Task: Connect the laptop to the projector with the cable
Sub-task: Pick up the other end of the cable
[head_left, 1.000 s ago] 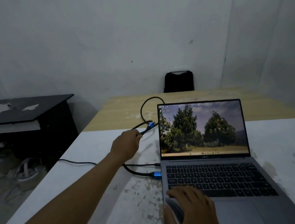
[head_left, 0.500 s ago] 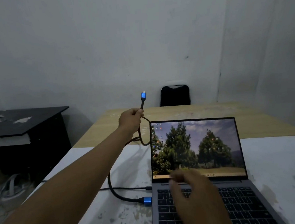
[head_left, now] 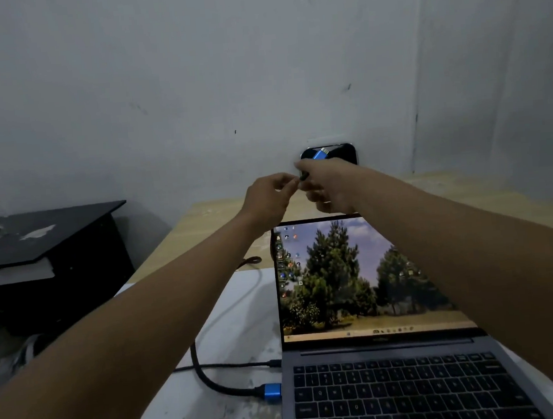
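Count: one laptop [head_left: 388,349], open on the white table [head_left: 230,312], screen lit with a tree wallpaper. One braided black cable [head_left: 204,373] with two blue plugs. The near plug [head_left: 272,392] sits at the laptop's left edge; whether it is fully seated cannot be told. The far plug [head_left: 319,154] is raised above and behind the screen, between your hands. One thinner dark lead [head_left: 228,365] also runs to the laptop's left edge, just behind the blue plug. One black chair back [head_left: 343,152] shows against the wall behind a second, tan table [head_left: 203,221]. One black desk [head_left: 45,234] stands at far left. No projector can be made out.

Hands: two, both stretched out over the screen top. Your left hand [head_left: 269,198] has its grip pinched together on the cable just below the far plug. Your right hand [head_left: 328,185] touches the left, fingers curled round the cable end, the blue plug sticking out above them; how firmly its grip is clamped cannot be told because of blur.

Change from half a second ago: your right hand has left the keyboard and joined the left at the cable end. The far plug, then held up by the left hand alone to the left of the chair back, now overlaps it. The near plug has not moved.
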The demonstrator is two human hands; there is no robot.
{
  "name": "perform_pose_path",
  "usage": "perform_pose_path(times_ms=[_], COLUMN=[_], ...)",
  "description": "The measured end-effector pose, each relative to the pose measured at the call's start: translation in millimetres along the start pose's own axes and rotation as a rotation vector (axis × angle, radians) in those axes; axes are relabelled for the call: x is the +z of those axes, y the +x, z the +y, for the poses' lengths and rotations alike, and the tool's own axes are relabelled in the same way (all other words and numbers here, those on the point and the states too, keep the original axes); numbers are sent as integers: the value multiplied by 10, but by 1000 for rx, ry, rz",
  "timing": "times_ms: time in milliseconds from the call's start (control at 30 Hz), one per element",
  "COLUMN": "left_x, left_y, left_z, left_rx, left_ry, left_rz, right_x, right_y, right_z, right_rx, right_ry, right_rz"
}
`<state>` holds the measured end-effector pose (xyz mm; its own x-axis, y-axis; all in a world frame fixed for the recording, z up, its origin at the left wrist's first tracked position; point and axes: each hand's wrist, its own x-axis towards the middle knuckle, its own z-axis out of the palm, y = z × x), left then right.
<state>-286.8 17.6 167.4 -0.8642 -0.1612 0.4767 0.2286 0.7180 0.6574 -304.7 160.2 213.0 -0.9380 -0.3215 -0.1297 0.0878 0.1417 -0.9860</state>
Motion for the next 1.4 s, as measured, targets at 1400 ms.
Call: perform_pose_path(times_ms=[1400], left_x=[-193], left_y=[-1755], left_z=[1], left_rx=[109], left_ry=[90], left_rz=[246], right_x=[-2302], right_y=[-2519], right_z=[1782], right_rx=[-78], right_ry=[30], right_rz=[537])
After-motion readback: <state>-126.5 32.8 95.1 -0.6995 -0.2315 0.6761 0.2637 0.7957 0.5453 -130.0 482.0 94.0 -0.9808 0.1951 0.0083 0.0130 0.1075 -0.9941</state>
